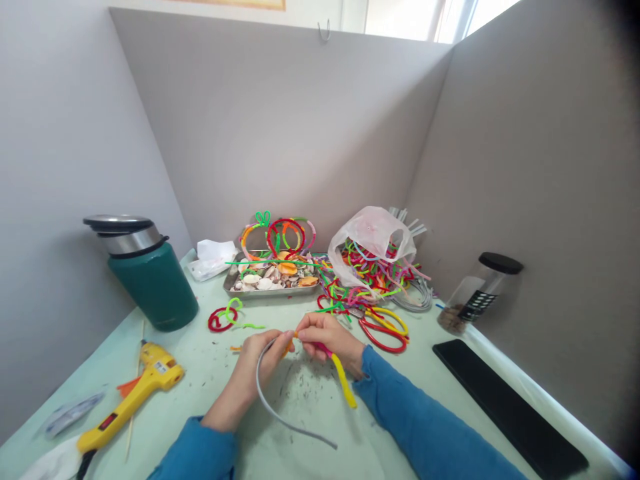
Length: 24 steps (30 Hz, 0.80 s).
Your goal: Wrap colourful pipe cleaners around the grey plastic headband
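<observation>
Pinched between my left hand [257,360] and my right hand [327,339] is a bit of orange pipe cleaner [295,334]; the fingertips almost meet there. A bare grey wire [287,424] curves out of my left hand and bends down toward the table front. Below my right hand hangs a yellow-wrapped end [343,381], with a pink wrapped stretch [323,348] just above it. Both hands are closed. The fingers hide how the wire and the orange pipe cleaner join.
Behind the hands stands a metal tray [273,292] of shells with wrapped rings. Right of it, a plastic bag [373,230] spills pipe cleaners near scissors [385,335]. A green bottle [155,283] and yellow glue gun [130,400] are left; a jar [475,293] and black strip [505,407] right.
</observation>
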Each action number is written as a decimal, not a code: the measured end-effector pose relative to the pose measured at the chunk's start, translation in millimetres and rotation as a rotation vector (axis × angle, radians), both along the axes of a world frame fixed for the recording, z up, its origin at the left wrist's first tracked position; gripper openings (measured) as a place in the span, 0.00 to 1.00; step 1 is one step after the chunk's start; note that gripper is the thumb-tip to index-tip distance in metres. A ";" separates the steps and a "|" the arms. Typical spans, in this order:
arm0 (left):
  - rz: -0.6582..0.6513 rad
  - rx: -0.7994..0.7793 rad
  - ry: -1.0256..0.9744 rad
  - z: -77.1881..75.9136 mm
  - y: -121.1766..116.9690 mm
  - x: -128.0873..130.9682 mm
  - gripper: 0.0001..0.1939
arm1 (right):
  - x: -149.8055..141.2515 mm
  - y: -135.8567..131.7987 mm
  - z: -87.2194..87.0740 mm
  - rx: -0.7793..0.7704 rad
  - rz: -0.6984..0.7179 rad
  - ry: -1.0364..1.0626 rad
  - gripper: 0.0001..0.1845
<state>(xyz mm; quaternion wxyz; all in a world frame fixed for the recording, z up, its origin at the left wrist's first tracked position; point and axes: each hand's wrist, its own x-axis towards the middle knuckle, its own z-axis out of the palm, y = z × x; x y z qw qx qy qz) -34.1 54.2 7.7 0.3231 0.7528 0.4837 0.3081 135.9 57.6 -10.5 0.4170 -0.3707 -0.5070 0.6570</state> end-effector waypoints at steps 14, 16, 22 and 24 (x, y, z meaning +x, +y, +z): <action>0.051 -0.024 -0.062 1.1 10.2 -14.2 0.16 | 5.2 4.4 -1.9 0.027 0.010 0.009 0.10; 0.111 0.095 -0.036 -0.8 13.6 -17.9 0.16 | 5.6 4.6 -2.0 0.021 0.026 0.004 0.09; -0.062 0.338 0.054 0.5 9.9 -17.9 0.10 | 7.7 3.3 1.4 -0.010 0.046 -0.011 0.09; -0.146 0.365 0.044 0.1 7.8 -15.7 0.09 | 8.7 3.0 2.9 -0.036 0.063 -0.020 0.09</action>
